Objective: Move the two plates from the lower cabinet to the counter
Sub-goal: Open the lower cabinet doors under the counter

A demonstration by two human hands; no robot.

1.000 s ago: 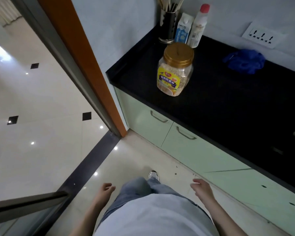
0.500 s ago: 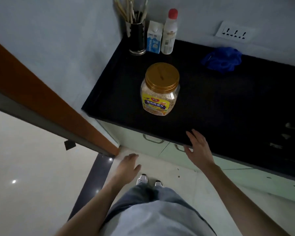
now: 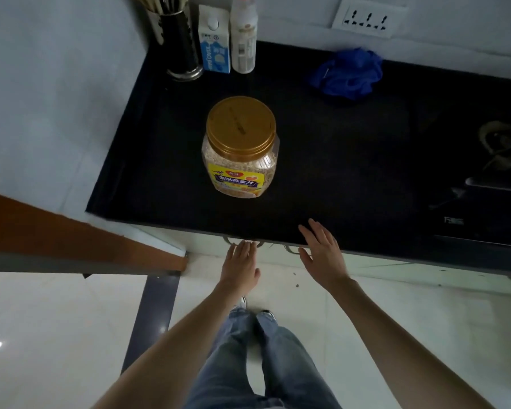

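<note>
both hands reach toward the front edge of the black counter [image 3: 351, 172], fingers spread and loose, neither one holding anything. the left hand [image 3: 240, 265] has its fingertips at the metal handle [image 3: 229, 240] of a pale green lower cabinet door [image 3: 207, 242] just under the counter lip, though whether they actually touch it cannot be told. the right hand [image 3: 323, 255] is flat and open, palm down, its fingers over the counter edge and close to a second handle [image 3: 289, 248]. the cabinet doors look closed and the two plates are not visible anywhere. on the counter stands a clear jar of oats [image 3: 240, 149] with a gold screw lid and yellow label. at the back corner a dark utensil holder [image 3: 177, 42], a small blue and white carton [image 3: 214, 44] and a white bottle [image 3: 243, 39] sit side by side against the wall, and a crumpled blue cloth [image 3: 348, 73] lies to their right. a gas hob [image 3: 490, 178] fills the right end, and a wall socket [image 3: 368, 17] is mounted above
</note>
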